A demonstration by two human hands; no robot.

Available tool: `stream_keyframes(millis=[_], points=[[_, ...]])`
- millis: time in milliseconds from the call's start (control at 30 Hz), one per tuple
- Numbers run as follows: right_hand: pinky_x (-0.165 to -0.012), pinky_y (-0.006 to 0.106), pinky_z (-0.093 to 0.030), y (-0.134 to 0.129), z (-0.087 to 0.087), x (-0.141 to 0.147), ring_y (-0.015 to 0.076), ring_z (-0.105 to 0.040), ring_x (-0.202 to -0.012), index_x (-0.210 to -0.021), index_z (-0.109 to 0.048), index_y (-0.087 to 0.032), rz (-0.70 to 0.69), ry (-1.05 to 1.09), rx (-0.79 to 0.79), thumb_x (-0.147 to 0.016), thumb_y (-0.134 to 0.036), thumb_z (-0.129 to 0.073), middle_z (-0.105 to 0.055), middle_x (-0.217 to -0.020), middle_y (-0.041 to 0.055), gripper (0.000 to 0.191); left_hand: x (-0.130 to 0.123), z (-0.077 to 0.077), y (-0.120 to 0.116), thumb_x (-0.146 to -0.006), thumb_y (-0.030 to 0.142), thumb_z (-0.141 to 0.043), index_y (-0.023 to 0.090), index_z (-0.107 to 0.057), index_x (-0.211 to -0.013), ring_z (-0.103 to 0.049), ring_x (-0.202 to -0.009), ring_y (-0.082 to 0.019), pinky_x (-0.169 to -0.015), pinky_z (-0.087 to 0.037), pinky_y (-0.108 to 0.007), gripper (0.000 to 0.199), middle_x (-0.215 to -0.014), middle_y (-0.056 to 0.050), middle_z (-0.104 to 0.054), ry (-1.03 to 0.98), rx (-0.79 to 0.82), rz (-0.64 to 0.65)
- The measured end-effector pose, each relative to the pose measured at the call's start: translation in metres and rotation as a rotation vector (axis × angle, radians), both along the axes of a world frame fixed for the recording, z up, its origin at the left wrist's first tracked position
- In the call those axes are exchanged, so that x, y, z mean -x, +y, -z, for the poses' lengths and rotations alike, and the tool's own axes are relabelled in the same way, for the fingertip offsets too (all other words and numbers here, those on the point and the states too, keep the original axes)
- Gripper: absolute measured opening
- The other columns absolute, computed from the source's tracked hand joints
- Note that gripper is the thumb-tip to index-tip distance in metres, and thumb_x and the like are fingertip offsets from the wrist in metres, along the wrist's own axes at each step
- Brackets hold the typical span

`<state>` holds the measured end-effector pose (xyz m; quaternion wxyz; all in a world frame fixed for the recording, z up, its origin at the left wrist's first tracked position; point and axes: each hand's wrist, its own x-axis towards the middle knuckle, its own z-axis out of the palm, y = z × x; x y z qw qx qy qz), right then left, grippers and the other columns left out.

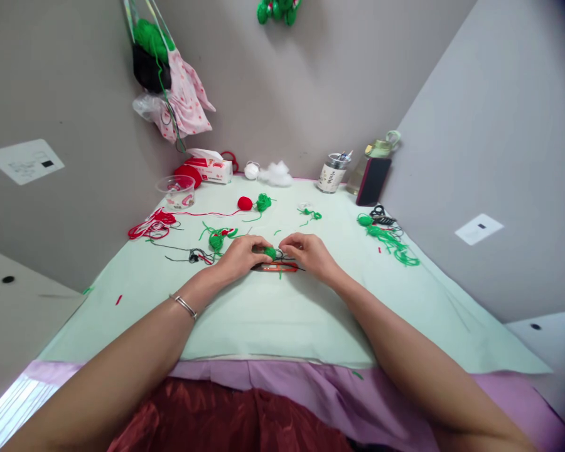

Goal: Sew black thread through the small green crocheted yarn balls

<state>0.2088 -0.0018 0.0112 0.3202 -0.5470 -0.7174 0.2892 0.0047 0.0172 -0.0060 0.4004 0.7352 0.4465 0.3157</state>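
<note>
My left hand (242, 256) is closed around a small green yarn piece (270, 253), gripping it between thumb and fingers. Thin black yarn (279, 254) loops out from that piece towards my right hand (313, 256), whose thumb and fingertips are pinched on the strand. Just below both hands lies an orange flat tool (285, 267), perhaps a cutter, partly covered by a black strand. Left of my left hand rest a green and red yarn piece (216, 240) and a tangle of black yarn (200, 256).
Red yarn (156, 225), a red ball (245, 203) and a green bundle (263, 202) lie farther back. Scissors (381, 215) and green yarn (393, 243) are at the right. A plastic tub (176, 191), tissue pack (216, 171), pen tin (332, 173) and phone (373, 182) line the back.
</note>
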Motion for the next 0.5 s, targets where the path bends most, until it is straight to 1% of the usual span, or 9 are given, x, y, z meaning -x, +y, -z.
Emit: stream_keyframes(millis=[100, 167, 267, 333, 400, 433, 500], points=[[-0.064, 0.028, -0.044, 0.001, 0.004, 0.004, 0.0157, -0.059, -0.067, -0.082, -0.074, -0.017, -0.024, -0.003, 0.030, -0.081, -0.025, -0.061, -0.071, -0.072, 0.0025, 0.015, 0.001, 0.005, 0.002, -0.072, 0.027, -0.074, 0.019, -0.077, -0.091, -0.065, -0.089, -0.023, -0.080, -0.048, -0.033, 0.021, -0.092, -0.005, -0.073, 0.000, -0.061, 0.007], [-0.065, 0.028, -0.044, 0.003, 0.007, 0.007, 0.0162, -0.059, -0.068, -0.084, -0.074, -0.018, -0.036, 0.028, 0.035, -0.081, -0.026, -0.063, -0.071, -0.074, 0.0028, 0.014, 0.003, 0.008, 0.003, -0.072, 0.028, -0.075, 0.020, -0.077, -0.091, -0.064, -0.093, -0.024, -0.084, -0.046, -0.034, 0.020, -0.092, -0.005, -0.073, 0.004, -0.101, 0.016], [-0.069, 0.029, -0.044, 0.006, 0.011, 0.013, 0.0166, -0.059, -0.073, -0.084, -0.073, -0.019, -0.053, 0.053, -0.042, -0.082, -0.028, -0.065, -0.070, -0.081, 0.0033, 0.012, 0.004, 0.009, 0.003, -0.074, 0.030, -0.074, 0.022, -0.077, -0.091, -0.063, -0.092, -0.025, -0.085, -0.045, -0.034, 0.019, -0.091, -0.004, -0.073, 0.019, -0.151, 0.034], [-0.071, 0.030, -0.044, 0.006, 0.010, 0.017, 0.0154, -0.057, -0.073, -0.080, -0.072, -0.020, -0.097, 0.035, -0.117, -0.082, -0.025, -0.063, -0.068, -0.083, 0.0033, 0.011, 0.004, 0.007, 0.000, -0.076, 0.030, -0.072, 0.022, -0.077, -0.092, -0.062, -0.092, -0.025, -0.085, -0.045, -0.034, 0.018, -0.090, -0.004, -0.073, 0.027, -0.171, 0.049], [-0.070, 0.030, -0.043, 0.004, 0.004, 0.020, 0.0142, -0.055, -0.070, -0.075, -0.069, -0.020, -0.138, 0.043, -0.172, -0.082, -0.022, -0.061, -0.064, -0.081, 0.0028, 0.010, 0.004, 0.004, -0.003, -0.078, 0.029, -0.070, 0.022, -0.076, -0.092, -0.062, -0.092, -0.025, -0.085, -0.045, -0.034, 0.017, -0.091, -0.004, -0.074, 0.012, -0.172, 0.065], [-0.069, 0.030, -0.043, 0.002, -0.003, 0.020, 0.0141, -0.053, -0.069, -0.073, -0.067, -0.020, -0.132, 0.080, -0.205, -0.081, -0.021, -0.061, -0.062, -0.080, 0.0026, 0.010, 0.003, 0.003, -0.004, -0.078, 0.029, -0.070, 0.022, -0.076, -0.093, -0.062, -0.094, -0.025, -0.087, -0.046, -0.034, 0.017, -0.093, -0.004, -0.074, -0.009, -0.172, 0.061], [-0.069, 0.030, -0.044, -0.001, -0.022, 0.017, 0.0150, -0.053, -0.071, -0.072, -0.063, -0.020, -0.043, 0.228, -0.308, -0.081, -0.022, -0.061, -0.060, -0.077, 0.0022, 0.009, 0.002, -0.002, -0.007, -0.077, 0.028, -0.071, 0.022, -0.077, -0.095, -0.063, -0.098, -0.025, -0.091, -0.046, -0.035, 0.020, -0.098, -0.005, -0.073, -0.056, -0.166, 0.023]])
